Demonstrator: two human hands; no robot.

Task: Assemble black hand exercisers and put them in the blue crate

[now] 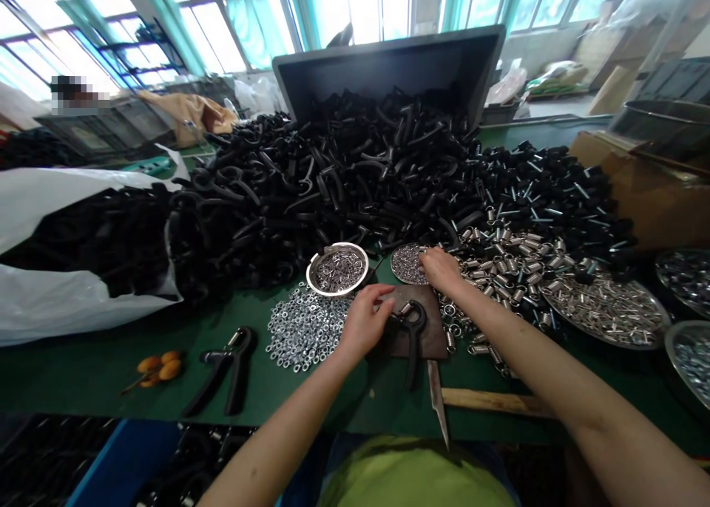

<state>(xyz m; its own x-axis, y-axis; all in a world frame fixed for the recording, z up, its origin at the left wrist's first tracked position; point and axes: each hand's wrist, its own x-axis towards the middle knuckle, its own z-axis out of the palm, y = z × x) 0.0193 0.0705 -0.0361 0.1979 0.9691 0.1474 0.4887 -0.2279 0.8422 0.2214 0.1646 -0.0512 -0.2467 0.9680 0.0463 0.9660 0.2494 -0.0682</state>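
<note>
My left hand (367,321) is over the left edge of a dark metal plate (435,337), thumb and forefinger apart. Right beside its thumb, a black plastic hand-grip handle (413,348) lies on the plate with a coil spring (407,307) at its top. My right hand (441,270) reaches to a small round dish of tiny metal parts (407,263), its fingers bent down at the dish's right side. Whatever those fingertips pinch is too small to make out. An assembled hand-grip exerciser (236,366) lies on the green table to the left.
Loose nuts (305,329) and a bowl of metal pins (338,270) lie left of the plate. Springs (510,263) spread to the right. A hammer (493,401) lies in front. Black handles (333,167) heap up before a grey bin (388,49). Orange fruit (160,366) sits left.
</note>
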